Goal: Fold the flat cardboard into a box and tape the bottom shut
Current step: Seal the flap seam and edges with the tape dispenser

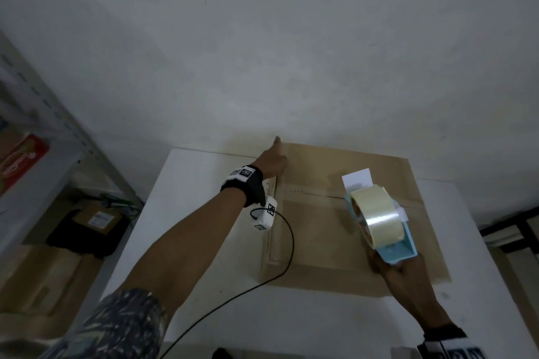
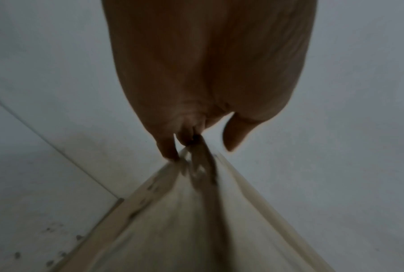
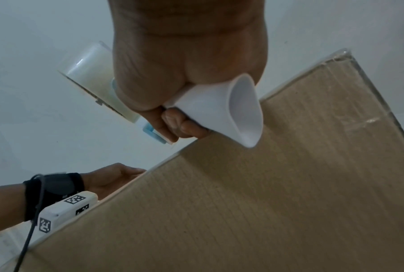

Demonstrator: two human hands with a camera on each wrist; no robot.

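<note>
While the cardboard box (image 1: 335, 227) stands on the white table (image 1: 198, 213) with its folded bottom flaps facing up, the centre seam (image 1: 318, 195) between those flaps runs left to right across it. Over the seam's right part hangs the tape dispenser (image 1: 379, 221), its white handle clamped in the curled right hand (image 1: 399, 267), so this hand is the nearer one to the seam. At the box's far left corner lies the left hand (image 1: 272, 162), fingers stretched out against the side edge, apparently steadying it. Judging by this, taping would run along the seam.
</note>
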